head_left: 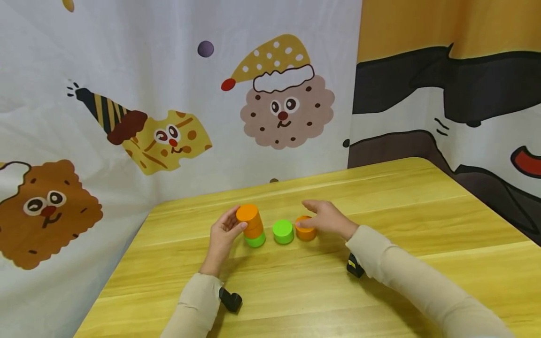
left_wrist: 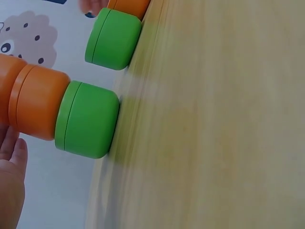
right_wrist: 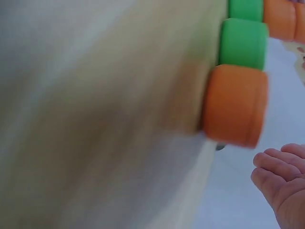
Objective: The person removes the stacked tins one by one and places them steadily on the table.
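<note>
A stack of three cylinders stands on the wooden table [head_left: 380, 281]: a green one [head_left: 256, 241] at the bottom, an orange one [head_left: 254, 230] in the middle and another orange one [head_left: 247, 213] on top, slightly tilted. My left hand [head_left: 230, 226] grips the top orange cylinder, thumb in front and fingers behind. The left wrist view shows the stack's green base [left_wrist: 88, 119] and orange upper part [left_wrist: 33, 102]. Right of the stack stand a loose green cylinder [head_left: 282, 231] and a loose orange cylinder [head_left: 305, 232]. My right hand [head_left: 324, 218] hovers at this orange cylinder [right_wrist: 236, 105] with fingers relaxed, thumb by its edge.
A cloth backdrop [head_left: 169, 117] printed with cartoon cookies hangs close behind the table's far and left edges. The table's right edge [head_left: 498, 211] runs beside a dark and orange cloth. Bare wood lies in front of both forearms.
</note>
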`<state>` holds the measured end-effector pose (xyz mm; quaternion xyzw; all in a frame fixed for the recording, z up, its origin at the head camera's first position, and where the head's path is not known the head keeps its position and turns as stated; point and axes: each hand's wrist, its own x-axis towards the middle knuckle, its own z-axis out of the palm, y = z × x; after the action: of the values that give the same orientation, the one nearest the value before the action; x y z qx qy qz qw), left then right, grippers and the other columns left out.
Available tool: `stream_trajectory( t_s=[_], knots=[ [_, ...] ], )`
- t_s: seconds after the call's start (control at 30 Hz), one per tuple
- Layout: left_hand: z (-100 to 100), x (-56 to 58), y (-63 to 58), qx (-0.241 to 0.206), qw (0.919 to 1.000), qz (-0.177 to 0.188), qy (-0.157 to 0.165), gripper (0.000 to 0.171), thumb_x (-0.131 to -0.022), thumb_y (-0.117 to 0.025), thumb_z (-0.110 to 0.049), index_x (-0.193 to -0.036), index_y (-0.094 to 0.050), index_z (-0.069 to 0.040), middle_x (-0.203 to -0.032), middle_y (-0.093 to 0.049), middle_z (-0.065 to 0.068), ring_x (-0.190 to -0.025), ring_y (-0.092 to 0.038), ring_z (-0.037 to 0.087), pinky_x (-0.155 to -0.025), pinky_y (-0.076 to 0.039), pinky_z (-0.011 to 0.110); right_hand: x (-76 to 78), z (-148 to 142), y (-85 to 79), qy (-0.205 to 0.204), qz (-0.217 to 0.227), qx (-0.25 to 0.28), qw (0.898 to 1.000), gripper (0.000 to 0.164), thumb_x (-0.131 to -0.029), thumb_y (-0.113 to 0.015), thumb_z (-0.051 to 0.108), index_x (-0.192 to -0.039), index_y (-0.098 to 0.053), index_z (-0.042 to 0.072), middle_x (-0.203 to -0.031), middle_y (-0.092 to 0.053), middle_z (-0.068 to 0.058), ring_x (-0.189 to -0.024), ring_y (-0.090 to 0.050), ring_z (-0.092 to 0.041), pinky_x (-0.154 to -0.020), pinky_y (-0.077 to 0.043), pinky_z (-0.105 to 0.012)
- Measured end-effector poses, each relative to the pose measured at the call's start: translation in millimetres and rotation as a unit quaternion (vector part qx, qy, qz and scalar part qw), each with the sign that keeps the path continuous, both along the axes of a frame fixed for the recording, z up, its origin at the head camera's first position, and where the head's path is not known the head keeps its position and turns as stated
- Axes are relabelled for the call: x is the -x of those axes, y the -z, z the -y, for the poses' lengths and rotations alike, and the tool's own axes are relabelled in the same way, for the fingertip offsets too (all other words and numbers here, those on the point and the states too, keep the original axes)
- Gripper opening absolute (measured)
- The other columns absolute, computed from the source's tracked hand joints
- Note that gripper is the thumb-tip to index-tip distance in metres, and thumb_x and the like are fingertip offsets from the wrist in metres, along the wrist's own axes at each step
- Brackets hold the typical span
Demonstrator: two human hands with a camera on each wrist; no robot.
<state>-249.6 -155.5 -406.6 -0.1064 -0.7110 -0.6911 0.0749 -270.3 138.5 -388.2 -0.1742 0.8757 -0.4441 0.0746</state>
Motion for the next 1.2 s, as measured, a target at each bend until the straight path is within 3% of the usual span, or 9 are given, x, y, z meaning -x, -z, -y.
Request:
stream_trajectory(
  t_s=[0.27, 0.7, 1.2],
  knots=[
    [4, -0.9, 5.5, 0.067, 0.9969, 0.041, -0.001, 0.06, -0.082, -0.07, -0.01, -0.136, -0.045, -0.004, -0.136, -0.049, 0.015, -0.126, -0.045, 0.026, -0.107, -0.032, 0.036, 7.8, 32, -22.4, -0.029, -0.022, 0.012, 0.999, 0.078, -0.081, -0.071, 0.037, -0.141, -0.036, 0.002, -0.144, -0.038, -0.016, -0.132, -0.037, -0.031, -0.108, -0.032, -0.044],
    [4, -1.2, 13.8, 0.059, 0.9968, 0.051, 0.017, 0.053, -0.081, -0.071, -0.008, -0.131, -0.051, -0.006, -0.131, -0.054, 0.013, -0.123, -0.048, 0.024, -0.108, -0.032, 0.038, 4.4, 88, -33.4, -0.097, -0.038, 0.011, 0.994, 0.071, -0.083, -0.069, 0.038, -0.138, -0.043, 0.004, -0.14, -0.044, -0.014, -0.128, -0.043, -0.027, -0.104, -0.038, -0.041],
    [5, 0.4, 15.7, 0.061, 0.9951, 0.076, 0.018, 0.05, -0.082, -0.07, -0.007, -0.129, -0.054, -0.006, -0.127, -0.057, 0.014, -0.12, -0.051, 0.025, -0.106, -0.035, 0.041, 9.0, 105, -30.9, -0.118, -0.059, 0.022, 0.991, 0.057, -0.085, -0.067, 0.03, -0.134, -0.049, 0.007, -0.131, -0.054, -0.008, -0.123, -0.049, -0.021, -0.102, -0.04, -0.041]
  ],
)
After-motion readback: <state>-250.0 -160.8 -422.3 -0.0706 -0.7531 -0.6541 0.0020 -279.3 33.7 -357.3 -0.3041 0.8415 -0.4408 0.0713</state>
